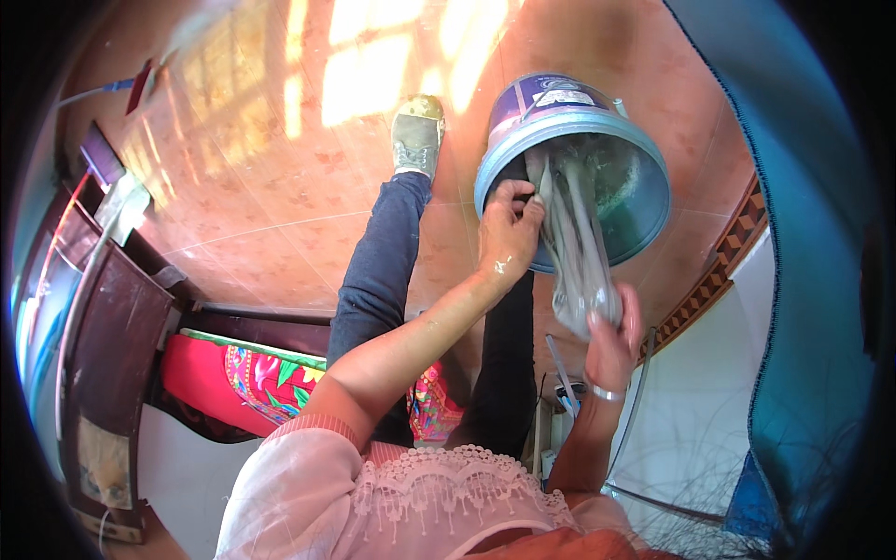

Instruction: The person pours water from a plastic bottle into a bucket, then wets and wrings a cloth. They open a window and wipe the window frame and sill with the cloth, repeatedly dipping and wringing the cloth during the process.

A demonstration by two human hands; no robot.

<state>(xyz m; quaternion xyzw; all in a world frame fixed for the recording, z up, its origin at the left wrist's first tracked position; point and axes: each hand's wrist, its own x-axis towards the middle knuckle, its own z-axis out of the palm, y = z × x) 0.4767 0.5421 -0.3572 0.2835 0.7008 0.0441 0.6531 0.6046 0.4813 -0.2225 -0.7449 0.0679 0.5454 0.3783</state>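
Observation:
A wet, greyish translucent cloth hangs stretched out of a blue bucket with a purple printed side. My right hand grips the bunched lower end of the cloth outside the bucket. At the bucket's left rim, my left hand has its fingers curled and pinched on the upper left edge of the same cloth. Suds or wet streaks show on the left wrist. Whitish foam and greenish water lie inside the bucket; the rest of the cloth in there is partly hidden.
The bucket stands on a pink tiled floor with sunlit patches. A red flowered cushion lies under me on the seat. Dark wooden furniture is at the left, a teal curtain at the right. My shoe is left of the bucket.

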